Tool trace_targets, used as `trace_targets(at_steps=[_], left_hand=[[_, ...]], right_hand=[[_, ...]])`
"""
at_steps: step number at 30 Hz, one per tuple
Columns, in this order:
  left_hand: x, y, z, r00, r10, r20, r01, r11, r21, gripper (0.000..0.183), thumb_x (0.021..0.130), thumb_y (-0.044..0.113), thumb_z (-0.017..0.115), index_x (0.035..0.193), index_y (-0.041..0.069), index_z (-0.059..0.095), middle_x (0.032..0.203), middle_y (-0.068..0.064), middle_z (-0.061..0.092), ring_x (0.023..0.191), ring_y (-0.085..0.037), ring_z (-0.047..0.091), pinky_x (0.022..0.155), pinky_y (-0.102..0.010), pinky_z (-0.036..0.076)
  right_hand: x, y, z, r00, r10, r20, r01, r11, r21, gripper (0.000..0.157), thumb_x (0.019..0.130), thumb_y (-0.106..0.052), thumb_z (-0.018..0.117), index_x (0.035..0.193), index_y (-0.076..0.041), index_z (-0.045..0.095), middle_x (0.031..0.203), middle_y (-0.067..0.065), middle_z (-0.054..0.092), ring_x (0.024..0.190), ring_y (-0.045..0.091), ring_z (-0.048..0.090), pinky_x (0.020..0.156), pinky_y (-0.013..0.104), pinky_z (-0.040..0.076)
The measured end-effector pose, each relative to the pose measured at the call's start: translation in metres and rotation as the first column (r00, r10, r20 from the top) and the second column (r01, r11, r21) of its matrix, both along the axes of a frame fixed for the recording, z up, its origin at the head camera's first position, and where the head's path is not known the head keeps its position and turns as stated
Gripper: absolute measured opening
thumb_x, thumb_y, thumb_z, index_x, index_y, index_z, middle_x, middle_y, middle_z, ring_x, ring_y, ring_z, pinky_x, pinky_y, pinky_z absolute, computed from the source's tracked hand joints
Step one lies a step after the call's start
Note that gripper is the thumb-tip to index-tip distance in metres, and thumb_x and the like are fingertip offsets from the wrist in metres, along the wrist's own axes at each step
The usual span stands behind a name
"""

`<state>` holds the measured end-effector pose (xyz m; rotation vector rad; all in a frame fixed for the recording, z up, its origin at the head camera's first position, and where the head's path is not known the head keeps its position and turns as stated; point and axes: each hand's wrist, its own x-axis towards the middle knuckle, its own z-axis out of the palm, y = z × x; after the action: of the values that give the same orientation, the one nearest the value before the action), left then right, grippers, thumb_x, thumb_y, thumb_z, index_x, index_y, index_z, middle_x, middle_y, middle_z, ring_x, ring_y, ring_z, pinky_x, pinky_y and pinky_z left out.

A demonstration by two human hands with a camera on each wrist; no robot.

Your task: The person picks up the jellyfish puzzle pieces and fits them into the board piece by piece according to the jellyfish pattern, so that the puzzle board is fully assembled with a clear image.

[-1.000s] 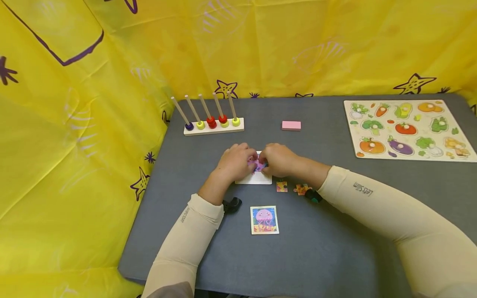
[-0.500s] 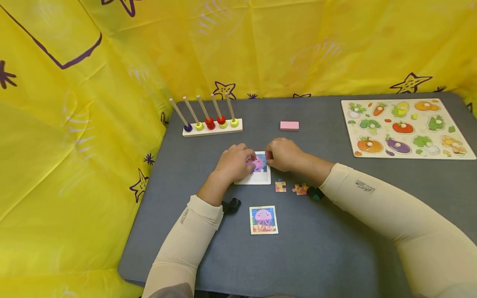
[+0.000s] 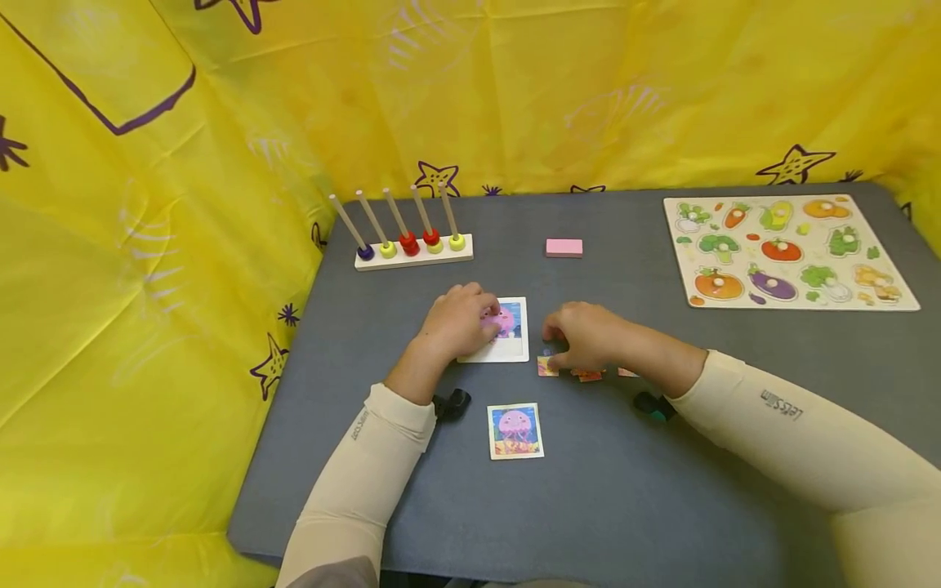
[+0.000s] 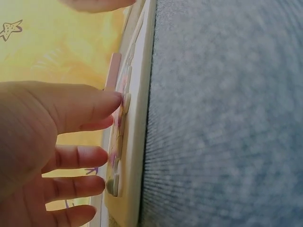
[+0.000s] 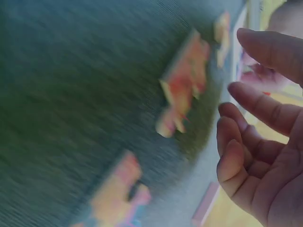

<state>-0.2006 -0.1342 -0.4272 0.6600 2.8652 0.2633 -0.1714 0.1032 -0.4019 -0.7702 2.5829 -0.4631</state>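
My left hand (image 3: 457, 322) rests on a white puzzle tray (image 3: 507, 352) that holds joined pieces of a pink jellyfish picture. In the left wrist view, the thumb and fingertips touch the edges of those puzzle pieces (image 4: 120, 137); the fingers are extended. To the right of the tray, my right hand (image 3: 588, 336) hovers over loose jigsaw pieces, thumb and index finger apart. The right wrist view shows three of these: a far piece (image 5: 222, 35), a middle piece (image 5: 185, 71) and a near piece (image 5: 116, 194), with nothing between the fingers. A jellyfish picture card (image 3: 515, 433) lies nearer the body.
A counting stand (image 3: 414, 256) with upright pegs and coloured rings is at the back left. A pink block (image 3: 564, 248) lies behind the tray. At the back right is a vegetable knob-puzzle board (image 3: 685, 265). A yellow patterned cloth (image 3: 515, 98) surrounds the grey table (image 3: 625, 506).
My right hand has left the tray, moving right and toward the body over the loose pieces. The tray's picture shows more. My left hand keeps its place on the tray.
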Motion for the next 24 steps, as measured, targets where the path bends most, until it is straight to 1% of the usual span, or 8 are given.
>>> trace_targets(at_steps=[3,7,10,12,14,17,21,24], left_hand=[[0.001,-0.004,0.002,0.999,-0.037,0.014,0.037,0.999,-0.006,0.032,0.095,0.038,0.069,0.122,0.021,0.07,0.12,-0.003,0.061,0.112,-0.026,0.055,0.097,-0.047,0.046],[0.004,-0.01,0.008,0.993,-0.082,0.085,0.082,0.997,0.002,0.043,0.095,0.038,0.069,0.134,0.019,0.065,0.129,-0.006,0.058,0.119,-0.027,0.051,0.103,-0.047,0.043],[0.007,-0.017,0.015,0.984,-0.082,0.155,0.081,0.997,0.016,0.055,0.093,0.038,0.072,0.143,0.019,0.059,0.137,-0.007,0.055,0.127,-0.027,0.048,0.11,-0.048,0.039],[0.008,-0.022,0.02,0.979,-0.068,0.191,0.065,0.998,0.024,0.06,0.089,0.037,0.077,0.143,0.018,0.057,0.14,-0.007,0.053,0.129,-0.029,0.045,0.112,-0.049,0.037],[0.009,-0.028,0.024,0.974,-0.045,0.221,0.041,0.999,0.023,0.062,0.085,0.035,0.082,0.14,0.019,0.059,0.138,-0.006,0.053,0.128,-0.029,0.044,0.111,-0.049,0.037],[0.011,-0.034,0.028,0.969,-0.025,0.248,0.023,1.0,0.009,0.059,0.079,0.03,0.088,0.132,0.021,0.064,0.135,-0.005,0.054,0.124,-0.029,0.044,0.107,-0.048,0.039],[0.01,-0.038,0.028,0.965,-0.021,0.26,0.023,1.0,-0.006,0.054,0.077,0.025,0.089,0.127,0.022,0.067,0.131,-0.003,0.055,0.122,-0.028,0.044,0.104,-0.047,0.04],[0.009,-0.039,0.029,0.967,-0.021,0.255,0.024,1.0,-0.007,0.055,0.077,0.023,0.09,0.127,0.02,0.068,0.13,-0.003,0.056,0.121,-0.028,0.045,0.104,-0.047,0.04]], right_hand=[[0.008,0.001,-0.006,1.0,0.008,-0.028,-0.008,1.0,-0.018,0.034,0.082,-0.03,0.085,0.105,-0.01,0.071,0.095,0.004,0.061,0.087,0.021,0.056,0.082,0.042,0.049],[0.015,0.002,-0.012,0.997,0.008,-0.076,-0.011,0.999,-0.038,0.031,0.081,-0.027,0.086,0.101,-0.011,0.069,0.095,0.004,0.059,0.086,0.021,0.054,0.081,0.043,0.049],[0.017,0.001,-0.014,0.995,0.001,-0.097,-0.008,0.998,-0.064,0.03,0.079,-0.024,0.087,0.098,-0.011,0.068,0.092,0.003,0.058,0.084,0.021,0.053,0.08,0.042,0.048],[0.017,0.0,-0.014,0.995,-0.006,-0.099,-0.002,0.996,-0.084,0.03,0.078,-0.022,0.089,0.095,-0.011,0.066,0.089,0.002,0.057,0.084,0.021,0.053,0.08,0.04,0.047],[0.015,-0.001,-0.014,0.995,-0.016,-0.1,0.006,0.995,-0.101,0.03,0.078,-0.019,0.089,0.093,-0.01,0.065,0.087,0.002,0.058,0.084,0.021,0.054,0.079,0.039,0.046],[0.009,-0.002,-0.011,0.996,-0.045,-0.082,0.035,0.993,-0.116,0.025,0.08,-0.014,0.087,0.092,-0.01,0.065,0.084,0.002,0.06,0.081,0.02,0.056,0.076,0.037,0.047],[-0.001,-0.004,-0.004,0.995,-0.067,-0.078,0.055,0.989,-0.14,0.014,0.085,-0.009,0.08,0.091,-0.009,0.068,0.078,0.001,0.063,0.073,0.018,0.057,0.072,0.037,0.049],[-0.01,-0.011,0.004,0.993,-0.088,-0.079,0.073,0.982,-0.177,0.008,0.088,-0.008,0.076,0.091,-0.009,0.069,0.078,0.001,0.065,0.073,0.018,0.059,0.071,0.037,0.05]])
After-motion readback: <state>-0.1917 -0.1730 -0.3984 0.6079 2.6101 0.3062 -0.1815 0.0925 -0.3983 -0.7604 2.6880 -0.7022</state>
